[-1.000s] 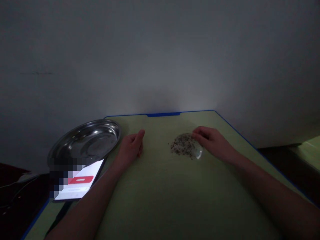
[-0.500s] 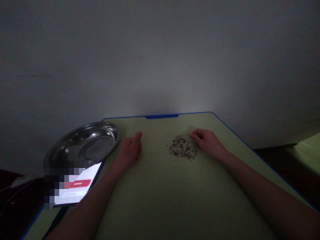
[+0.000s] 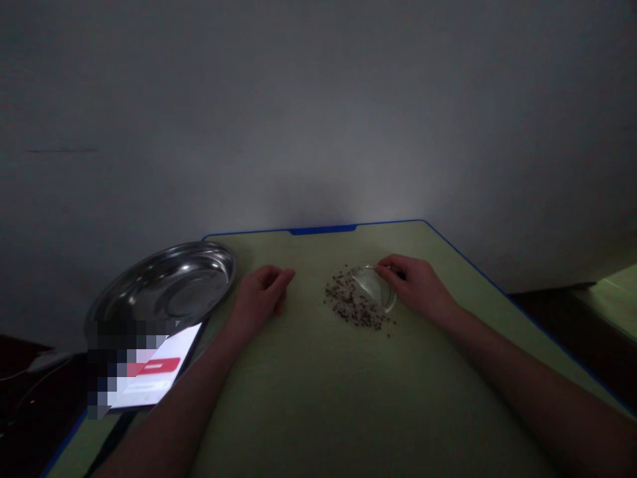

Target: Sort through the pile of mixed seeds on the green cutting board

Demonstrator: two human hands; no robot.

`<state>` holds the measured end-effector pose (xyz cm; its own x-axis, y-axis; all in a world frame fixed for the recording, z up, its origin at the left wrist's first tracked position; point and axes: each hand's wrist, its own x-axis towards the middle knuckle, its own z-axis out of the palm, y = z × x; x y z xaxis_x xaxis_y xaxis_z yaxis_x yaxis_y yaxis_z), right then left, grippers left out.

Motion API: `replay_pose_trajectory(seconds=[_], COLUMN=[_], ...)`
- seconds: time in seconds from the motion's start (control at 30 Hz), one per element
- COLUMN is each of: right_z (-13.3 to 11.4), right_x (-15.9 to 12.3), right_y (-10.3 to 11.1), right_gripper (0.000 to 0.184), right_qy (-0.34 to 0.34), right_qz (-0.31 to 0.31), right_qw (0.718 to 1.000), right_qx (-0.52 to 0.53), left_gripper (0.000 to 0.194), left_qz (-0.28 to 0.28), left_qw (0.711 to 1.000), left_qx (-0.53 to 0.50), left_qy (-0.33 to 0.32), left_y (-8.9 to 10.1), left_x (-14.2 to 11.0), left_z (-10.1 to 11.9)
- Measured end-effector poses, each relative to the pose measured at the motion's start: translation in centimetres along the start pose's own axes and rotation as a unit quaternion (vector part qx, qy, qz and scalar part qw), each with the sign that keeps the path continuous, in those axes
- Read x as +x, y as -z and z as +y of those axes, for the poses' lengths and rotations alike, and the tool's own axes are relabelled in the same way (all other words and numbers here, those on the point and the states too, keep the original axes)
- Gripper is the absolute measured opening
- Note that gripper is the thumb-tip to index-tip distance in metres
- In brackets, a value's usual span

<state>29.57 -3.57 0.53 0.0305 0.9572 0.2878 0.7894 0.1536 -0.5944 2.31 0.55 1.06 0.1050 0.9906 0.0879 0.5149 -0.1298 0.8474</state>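
Observation:
My right hand [image 3: 413, 282] pinches the rim of a clear, shallow bowl [image 3: 381, 289] resting low at the table. Against the bowl's left side spreads a loose pile of mixed grains [image 3: 353, 305], pale ones with dark brown ones among them. A few dark grains are scattered around the pile's edges. My left hand [image 3: 263, 292] is loosely closed over the table, left of the pile, with its thumb laid along the curled fingers. Nothing shows in it, and it is apart from the grains.
A large steel basin [image 3: 164, 282] stands at the table's left edge. In front of it lies a phone with a lit screen [image 3: 164, 378], beside my left forearm. The green table [image 3: 318, 398] has a blue edge and meets a grey wall [image 3: 318, 119] at the back.
More of the clear bowl's inside now shows, and the grains have spread to the left and nearer to me. My left thumb has gone from upright to pointing right.

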Motion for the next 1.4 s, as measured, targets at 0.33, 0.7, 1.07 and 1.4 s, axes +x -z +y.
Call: replay_pose_trajectory(seconds=[0.33, 0.7, 1.07, 1.4], right_z=[0.9, -2.0, -0.9, -4.5], right_x=[0.4, -1.5, -1.0, 1.8], right_y=[0.7, -0.1, -0.1, 0.9], right_gripper=[0.029, 0.027, 0.029, 0.011], right_qy=[0.005, 0.072, 0.053, 0.104], right_qz=[0.015, -0.067, -0.008, -0.015], right_qw=[1.000, 0.995, 0.999, 0.993], right_qx=[-0.010, -0.032, -0.004, 0.060], left_gripper=[0.015, 0.026, 0.026, 0.015], left_qz=[-0.034, -0.030, 0.032, 0.228], left_qw=[0.998, 0.999, 0.971, 0.935], left_qx=[-0.041, 0.022, 0.212, 0.087], left_qy=[0.035, -0.026, -0.102, -0.256], left_y=[0.0, 0.5, 1.3, 3.1], left_x=[0.0, -0.1, -1.6, -3.0], left_z=[0.2, -0.2, 0.9, 1.8])
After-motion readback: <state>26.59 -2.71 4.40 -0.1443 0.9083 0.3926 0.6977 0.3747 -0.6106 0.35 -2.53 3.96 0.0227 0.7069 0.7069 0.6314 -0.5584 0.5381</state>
